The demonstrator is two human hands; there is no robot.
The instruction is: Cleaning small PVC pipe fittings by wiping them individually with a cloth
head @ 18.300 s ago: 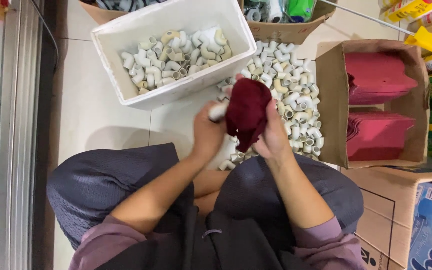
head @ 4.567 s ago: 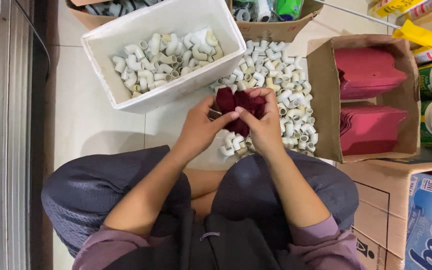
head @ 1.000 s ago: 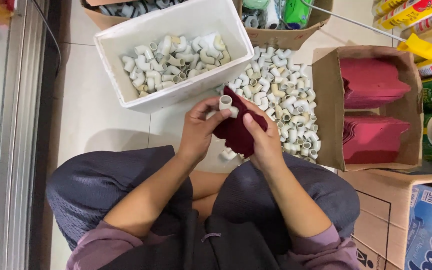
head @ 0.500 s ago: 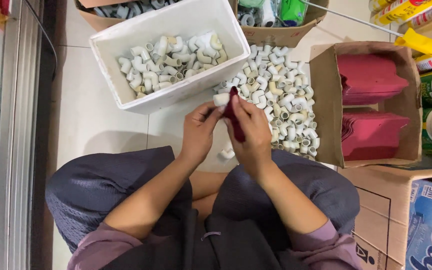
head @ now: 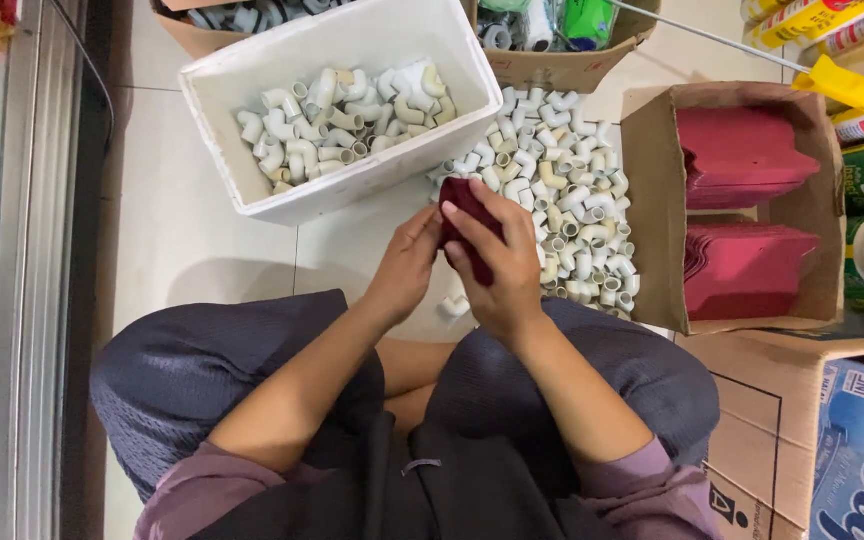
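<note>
Head view: seated person, both hands closed around dark red cloth pouch (head: 467, 228) at frame centre. Half second earlier white elbow fitting showed at pouch's 9 o'clock edge; now hidden, left hand (head: 407, 268) pressed against pouch there. Right hand (head: 497, 265) wraps pouch from 3 o'clock. Pouch folded narrow, upright. Loose fittings pile (head: 562, 190) on floor at 1 o'clock; white bin (head: 352, 40) at 11 o'clock.
</note>
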